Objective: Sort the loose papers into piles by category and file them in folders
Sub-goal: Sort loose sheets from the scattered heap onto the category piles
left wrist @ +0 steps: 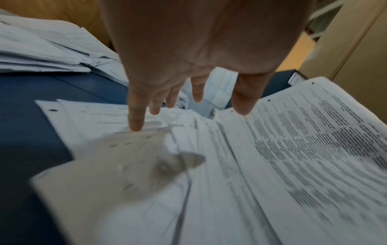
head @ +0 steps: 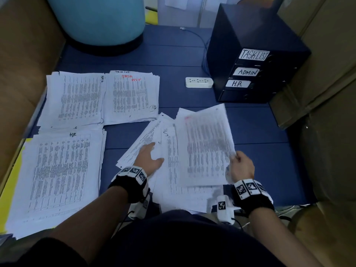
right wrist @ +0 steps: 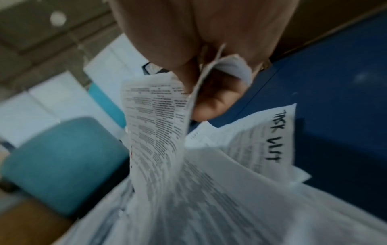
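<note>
Three sorted stacks lie on the blue table: an HR pile (head: 57, 176) at near left, an ADMIN pile (head: 77, 99) behind it, and a TASK LIST pile (head: 133, 97) with red writing. A loose fan of unsorted papers (head: 173, 160) sits in front of me. My right hand (head: 241, 164) pinches the lower right corner of a printed sheet (head: 206, 147), lifted above the fan; the same sheet (right wrist: 159, 119) curls from my thumb in the right wrist view. My left hand (head: 149, 157) lies flat with straight fingers (left wrist: 136, 116) on the loose papers (left wrist: 209, 165).
A dark drawer cabinet (head: 250, 54) labelled TASKLIST, ADMIN and H.R. stands at the back right. A white power strip (head: 199, 82) lies beside it with a cable. A large teal drum (head: 96, 20) stands at the back left. Brown panels flank both sides.
</note>
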A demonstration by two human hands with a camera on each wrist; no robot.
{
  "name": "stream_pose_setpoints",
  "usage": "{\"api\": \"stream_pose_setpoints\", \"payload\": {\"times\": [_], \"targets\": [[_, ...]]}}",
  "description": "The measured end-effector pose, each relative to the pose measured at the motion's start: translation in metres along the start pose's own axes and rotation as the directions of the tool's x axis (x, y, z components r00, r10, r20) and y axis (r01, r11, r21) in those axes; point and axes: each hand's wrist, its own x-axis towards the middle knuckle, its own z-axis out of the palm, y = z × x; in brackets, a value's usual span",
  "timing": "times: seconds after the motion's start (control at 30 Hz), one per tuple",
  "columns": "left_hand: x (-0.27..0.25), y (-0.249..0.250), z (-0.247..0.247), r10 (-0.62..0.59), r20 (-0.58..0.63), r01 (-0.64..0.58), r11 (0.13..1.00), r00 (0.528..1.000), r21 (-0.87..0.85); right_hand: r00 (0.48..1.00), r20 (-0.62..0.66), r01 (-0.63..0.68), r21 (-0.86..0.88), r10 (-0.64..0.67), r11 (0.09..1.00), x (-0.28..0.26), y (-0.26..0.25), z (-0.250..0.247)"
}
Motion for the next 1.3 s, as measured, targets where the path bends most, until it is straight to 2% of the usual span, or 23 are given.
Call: {"api": "stream_pose_setpoints", "payload": {"times": [0.07, 0.13, 0.2, 0.23, 0.3, 0.37, 0.43, 0.5, 0.57, 0.63, 0.73, 0.8, 0.93, 1.0, 1.13, 1.3], "targets": [[-0.003, 0.018, -0.006, 0.017, -0.037, -0.023, 0.985, 0.999, -0.169, 0.999, 0.031, 0.031, 0.160, -0.036, 0.987, 0.000, -0.008, -0.003], [-0.006, 0.040, -0.015, 0.004, -0.011, -0.007, 0.949, 1.000, -0.316, 0.994, 0.102, 0.016, 0.289, -0.048, 0.957, -0.002, -0.015, 0.002], [-0.008, 0.056, -0.022, -0.003, -0.021, -0.006, 0.919, 1.000, -0.394, 0.978, 0.199, -0.008, 0.362, -0.069, 0.932, -0.003, -0.022, 0.010], [-0.008, 0.060, -0.025, 0.005, -0.056, -0.027, 0.919, 0.998, -0.393, 0.963, 0.254, -0.011, 0.377, -0.092, 0.926, -0.005, -0.026, 0.014], [-0.007, 0.060, -0.030, 0.004, -0.150, -0.047, 0.958, 0.989, -0.282, 0.936, 0.330, -0.023, 0.405, -0.123, 0.914, -0.006, -0.031, 0.019], [-0.006, 0.055, -0.037, -0.027, -0.257, -0.019, 0.984, 0.966, -0.176, 0.936, 0.341, -0.064, 0.405, -0.086, 0.912, -0.003, -0.029, 0.023], [-0.008, 0.048, -0.046, -0.093, -0.363, 0.030, 0.984, 0.927, -0.174, 0.948, 0.317, -0.075, 0.321, -0.033, 0.944, 0.003, -0.016, 0.027], [-0.008, 0.036, -0.057, -0.166, -0.433, 0.101, 0.980, 0.886, -0.170, 0.957, 0.286, -0.082, 0.113, 0.047, 0.990, 0.010, 0.001, 0.031], [-0.007, 0.023, -0.065, -0.209, -0.466, 0.139, 0.974, 0.860, -0.180, 0.955, 0.267, -0.101, -0.104, 0.125, 0.989, 0.011, 0.011, 0.035], [-0.006, 0.014, -0.069, -0.216, -0.479, 0.147, 0.973, 0.851, -0.177, 0.941, 0.293, -0.088, -0.269, 0.169, 0.959, 0.008, 0.016, 0.041], [-0.007, 0.009, -0.068, -0.222, -0.465, 0.151, 0.971, 0.857, -0.186, 0.915, 0.319, -0.095, -0.424, 0.247, 0.901, 0.003, 0.010, 0.049], [-0.009, 0.009, -0.065, -0.212, -0.444, 0.156, 0.975, 0.871, -0.160, 0.912, 0.324, -0.079, -0.459, 0.250, 0.885, 0.000, 0.009, 0.054], [-0.012, 0.008, -0.061, -0.221, -0.411, 0.179, 0.974, 0.884, -0.139, 0.951, 0.250, -0.062, -0.417, 0.180, 0.907, 0.002, 0.014, 0.056], [-0.012, 0.006, -0.062, -0.230, -0.398, 0.194, 0.972, 0.888, -0.131, 0.946, 0.263, -0.094, -0.342, 0.192, 0.935, 0.001, 0.011, 0.054], [-0.012, 0.009, -0.062, -0.223, -0.401, 0.188, 0.974, 0.888, -0.124, 0.910, 0.344, -0.056, -0.451, 0.231, 0.891, -0.008, 0.000, 0.060], [-0.013, 0.016, -0.058, -0.219, -0.401, 0.177, 0.974, 0.890, -0.139, 0.942, 0.280, -0.051, -0.419, 0.183, 0.906, -0.001, 0.003, 0.060]]}}
